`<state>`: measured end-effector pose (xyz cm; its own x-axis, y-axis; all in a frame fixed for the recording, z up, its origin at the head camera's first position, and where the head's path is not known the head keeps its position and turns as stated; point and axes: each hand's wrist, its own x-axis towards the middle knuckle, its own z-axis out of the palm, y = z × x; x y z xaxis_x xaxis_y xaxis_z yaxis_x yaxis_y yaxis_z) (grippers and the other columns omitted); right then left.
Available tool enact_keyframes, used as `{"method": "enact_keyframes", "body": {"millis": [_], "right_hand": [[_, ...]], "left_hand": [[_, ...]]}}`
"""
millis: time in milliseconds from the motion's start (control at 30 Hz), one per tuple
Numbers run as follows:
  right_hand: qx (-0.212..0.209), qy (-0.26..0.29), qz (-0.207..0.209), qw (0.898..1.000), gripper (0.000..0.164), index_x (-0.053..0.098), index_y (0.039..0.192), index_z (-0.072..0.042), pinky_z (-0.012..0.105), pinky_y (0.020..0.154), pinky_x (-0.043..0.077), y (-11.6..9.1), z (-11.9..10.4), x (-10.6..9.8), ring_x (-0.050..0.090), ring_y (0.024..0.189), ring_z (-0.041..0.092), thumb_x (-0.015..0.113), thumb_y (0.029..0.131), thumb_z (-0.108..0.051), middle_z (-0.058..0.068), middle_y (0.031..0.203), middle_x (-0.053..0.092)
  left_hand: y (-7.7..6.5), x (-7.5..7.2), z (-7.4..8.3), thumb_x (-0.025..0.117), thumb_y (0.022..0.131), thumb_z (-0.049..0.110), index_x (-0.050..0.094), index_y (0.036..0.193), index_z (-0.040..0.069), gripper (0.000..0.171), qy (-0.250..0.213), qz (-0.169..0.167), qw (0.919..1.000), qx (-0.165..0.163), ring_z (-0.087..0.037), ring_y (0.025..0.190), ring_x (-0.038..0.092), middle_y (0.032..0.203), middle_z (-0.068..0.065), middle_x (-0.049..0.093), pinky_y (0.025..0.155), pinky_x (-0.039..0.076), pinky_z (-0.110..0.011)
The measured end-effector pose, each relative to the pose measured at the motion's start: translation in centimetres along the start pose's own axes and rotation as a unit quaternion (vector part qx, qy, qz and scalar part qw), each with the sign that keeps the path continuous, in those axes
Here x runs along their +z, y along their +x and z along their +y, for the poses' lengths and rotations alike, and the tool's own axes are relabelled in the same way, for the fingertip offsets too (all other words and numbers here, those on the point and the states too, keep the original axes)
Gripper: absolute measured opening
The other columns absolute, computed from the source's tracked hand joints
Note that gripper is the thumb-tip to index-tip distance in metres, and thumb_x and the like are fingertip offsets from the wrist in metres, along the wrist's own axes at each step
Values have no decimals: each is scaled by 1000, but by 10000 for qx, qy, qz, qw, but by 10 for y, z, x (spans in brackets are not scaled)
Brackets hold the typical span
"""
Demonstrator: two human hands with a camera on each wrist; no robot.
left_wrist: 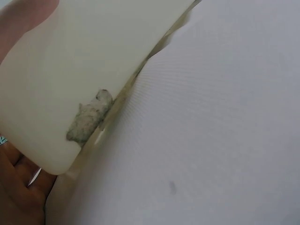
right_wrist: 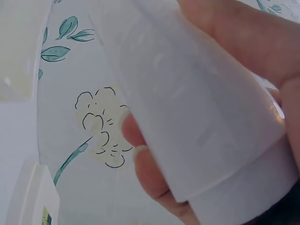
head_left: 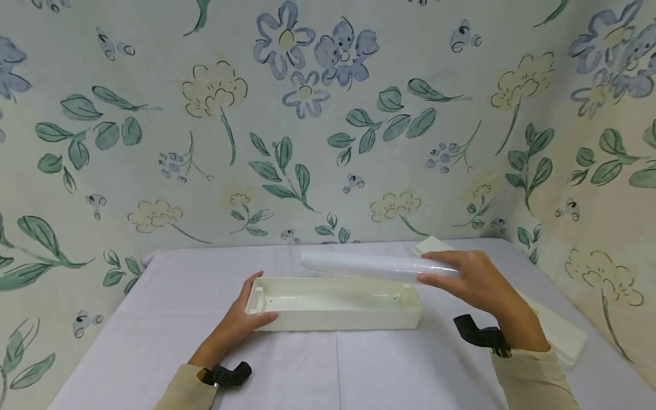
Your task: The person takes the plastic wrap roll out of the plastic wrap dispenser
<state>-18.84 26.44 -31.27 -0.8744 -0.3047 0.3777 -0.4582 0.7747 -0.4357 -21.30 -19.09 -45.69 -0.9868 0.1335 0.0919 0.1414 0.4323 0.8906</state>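
A long cream plastic box (head_left: 338, 320), its top uncovered, lies crosswise on the table. My left hand (head_left: 243, 314) grips its left end, thumb on the front wall and fingers round the far side. In the left wrist view a grey, rough patch (left_wrist: 89, 119) shows on the box's wall (left_wrist: 56, 75), near its lower edge. My right hand (head_left: 479, 280) holds a white roll of plastic wrap (head_left: 374, 266) by its right end, thumb and fingers on opposite sides. The roll is over the box's far edge, tilted slightly. Close up, the roll (right_wrist: 187, 108) shows a core end (right_wrist: 243, 187) jutting out.
A long cream lid-like piece (head_left: 556, 333) lies slantwise at the table's right side, partly behind my right forearm. White cloth (head_left: 302, 373) covers the table. Flower-patterned walls (head_left: 318, 142) stand behind it and to the right.
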Motion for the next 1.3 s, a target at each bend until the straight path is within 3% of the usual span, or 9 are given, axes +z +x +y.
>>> {"method": "enact_keyframes", "body": {"millis": [1000,1300], "right_hand": [[33,-364,194,9991,50,70,115,-3,32,62,46,-5,14,-11,59,77,20,76,82,-39,16,105,70],[94,-517,307,9981,49,71,113,-2,32,60,45,-6,19,-12,58,75,21,77,81,-38,17,101,71]], "left_hand": [[0,0,1,81,75,34,19,150,28,99,15,15,10000,0,-30,116,49,139,-13,44,94,42,-50],[-2,2,-1,81,75,37,18,150,30,99,73,-16,9999,-114,-32,121,47,142,-12,42,98,39,-56]]}}
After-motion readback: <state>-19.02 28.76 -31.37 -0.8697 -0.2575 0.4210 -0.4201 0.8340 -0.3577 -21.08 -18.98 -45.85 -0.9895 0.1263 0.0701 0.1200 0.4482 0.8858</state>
